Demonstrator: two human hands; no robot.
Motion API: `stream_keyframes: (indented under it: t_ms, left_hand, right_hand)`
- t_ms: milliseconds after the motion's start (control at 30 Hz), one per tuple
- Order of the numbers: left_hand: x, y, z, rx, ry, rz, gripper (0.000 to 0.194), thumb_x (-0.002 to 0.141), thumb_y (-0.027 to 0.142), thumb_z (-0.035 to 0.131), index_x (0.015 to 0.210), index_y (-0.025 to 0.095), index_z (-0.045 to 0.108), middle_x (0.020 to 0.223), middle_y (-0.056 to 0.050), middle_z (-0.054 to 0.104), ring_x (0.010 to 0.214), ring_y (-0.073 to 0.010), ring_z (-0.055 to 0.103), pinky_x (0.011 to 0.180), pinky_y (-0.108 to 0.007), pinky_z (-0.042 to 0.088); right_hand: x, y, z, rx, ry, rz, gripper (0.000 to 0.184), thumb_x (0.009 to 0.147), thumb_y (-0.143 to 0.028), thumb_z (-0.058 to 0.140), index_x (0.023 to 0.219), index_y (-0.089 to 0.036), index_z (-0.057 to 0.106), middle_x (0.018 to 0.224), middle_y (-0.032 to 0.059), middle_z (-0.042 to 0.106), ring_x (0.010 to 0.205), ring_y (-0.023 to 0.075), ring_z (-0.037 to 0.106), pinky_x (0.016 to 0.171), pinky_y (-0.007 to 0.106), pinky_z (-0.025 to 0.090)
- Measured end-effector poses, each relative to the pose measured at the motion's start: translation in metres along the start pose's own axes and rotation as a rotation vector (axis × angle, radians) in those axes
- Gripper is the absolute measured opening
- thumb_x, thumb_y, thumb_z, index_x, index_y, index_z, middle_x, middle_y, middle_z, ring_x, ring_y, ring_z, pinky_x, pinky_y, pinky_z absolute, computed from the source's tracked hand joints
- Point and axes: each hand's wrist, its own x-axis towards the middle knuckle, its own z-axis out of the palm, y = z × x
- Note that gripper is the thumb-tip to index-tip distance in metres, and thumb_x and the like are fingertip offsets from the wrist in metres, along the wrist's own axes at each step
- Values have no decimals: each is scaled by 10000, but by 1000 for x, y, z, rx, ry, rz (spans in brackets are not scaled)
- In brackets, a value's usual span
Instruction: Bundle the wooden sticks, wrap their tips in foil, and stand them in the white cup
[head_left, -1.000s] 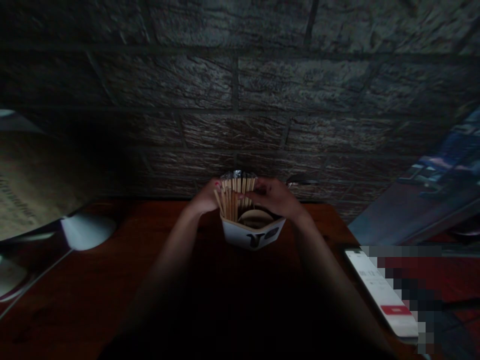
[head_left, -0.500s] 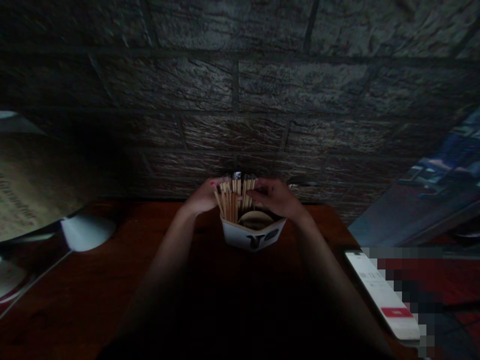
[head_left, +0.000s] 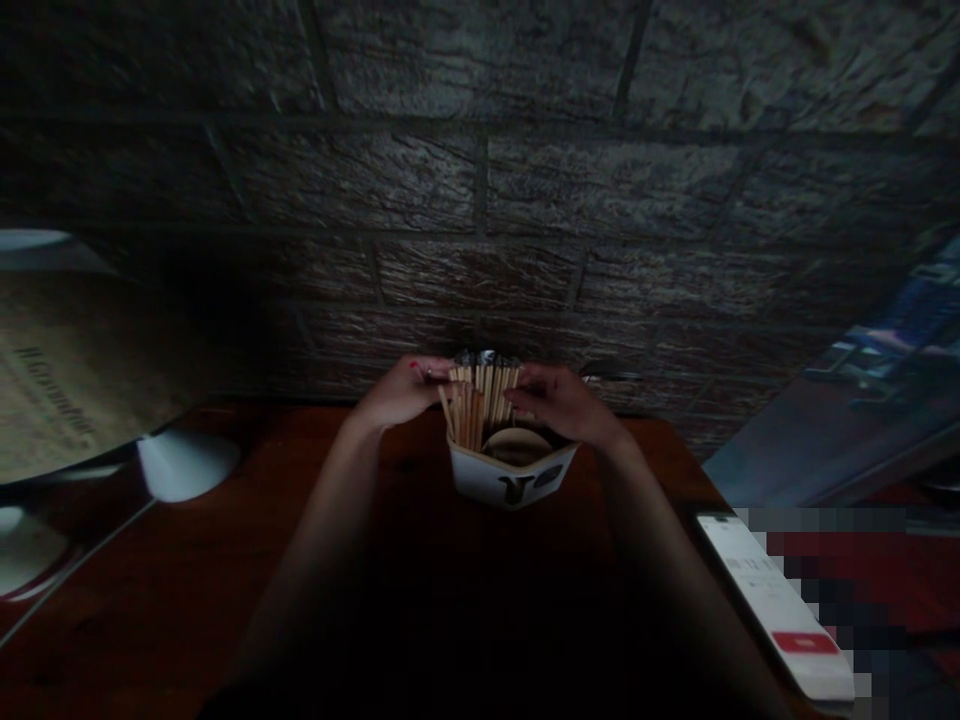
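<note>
Upright wooden chopsticks (head_left: 496, 395) stand in a pale, dark-printed box (head_left: 486, 484) on the wooden table. Some at the back have shiny clear or silvery wrapping at their tops. My left hand (head_left: 403, 390) is curled against the upper left side of the bunch, its fingertips partly hidden behind the sticks. From the other side, my right hand (head_left: 561, 400) has its fingers closed on the right part of the bunch. A round brown rim (head_left: 517, 442) shows inside the box in front of the sticks.
A rough brick wall (head_left: 420, 180) rises right behind the table (head_left: 285, 540). At left stand a large brown printed object (head_left: 75, 370) and a white cone-shaped piece (head_left: 187, 465). A lit phone (head_left: 776, 605) lies by the right edge.
The view has shifted slightly. My left fingers sit a little farther left of the front sticks, and the back sticks look more evenly gathered between my hands.
</note>
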Motion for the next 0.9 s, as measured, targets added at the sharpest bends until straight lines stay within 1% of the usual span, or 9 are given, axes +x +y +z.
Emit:
stream_keyframes:
  t_ms: [100, 200, 300, 400, 567, 700, 800, 900]
  left_hand:
    - [1, 3, 3, 40, 3, 37, 136, 734, 245, 792, 838, 160, 770, 717, -8, 751, 707, -160, 672, 720, -271, 531]
    - [1, 4, 3, 66, -11, 57, 118, 744, 257, 780, 802, 155, 764, 689, 3, 735, 671, -146, 650, 693, -255, 520]
    - [1, 5, 3, 98, -62, 39, 135, 744, 277, 777, 740, 143, 756, 632, 9, 709, 620, -132, 621, 697, -259, 520]
    - [1, 5, 4, 110, -96, 11, 153, 757, 290, 765, 773, 138, 773, 612, 4, 702, 600, -126, 603, 696, -258, 514]
    - [2, -1, 7, 54, -88, -26, 181, 772, 296, 754, 835, 131, 791, 621, -5, 708, 563, -111, 571, 635, -232, 480]
    - [4, -4, 8, 31, -90, -29, 176, 773, 289, 753, 843, 134, 796, 622, -2, 706, 557, -106, 558, 626, -230, 471]
    - [4, -4, 9, 14, -90, -19, 179, 765, 283, 763, 853, 131, 796, 597, 7, 689, 539, -98, 541, 629, -231, 472]
    - [3, -2, 9, -14, -102, -45, 202, 785, 296, 747, 897, 135, 793, 585, 9, 679, 537, -105, 549, 623, -238, 473]
  right_hand:
    - [0, 2, 1, -19, -6, 14, 172, 864, -357, 627, 815, -193, 644, 742, 8, 662, 645, 136, 593, 606, 273, 475]
    - [1, 2, 4, -9, -9, 6, 167, 839, -349, 668, 892, -192, 683, 804, 23, 702, 659, 140, 608, 615, 277, 485]
    - [3, 0, 9, 25, -12, -3, 242, 834, -377, 686, 983, -186, 694, 857, 27, 720, 615, 127, 610, 610, 276, 491]
    - [5, -1, 16, 26, 1, 3, 301, 858, -431, 664, 1034, -191, 704, 869, 25, 718, 574, 117, 608, 584, 265, 483]
    - [9, 4, 23, -8, 50, 12, 290, 895, -438, 617, 1033, -206, 723, 850, 26, 728, 550, 118, 604, 566, 261, 468]
    - [10, 6, 23, -3, 45, 18, 276, 900, -432, 610, 1009, -203, 720, 777, 16, 707, 563, 128, 617, 575, 262, 466]
    - [10, 7, 21, 23, 33, 18, 283, 894, -444, 616, 1012, -211, 724, 792, 13, 708, 588, 124, 608, 588, 260, 471]
    - [10, 6, 21, 54, 43, 22, 306, 889, -464, 612, 1011, -207, 724, 777, 11, 698, 604, 122, 591, 578, 252, 461]
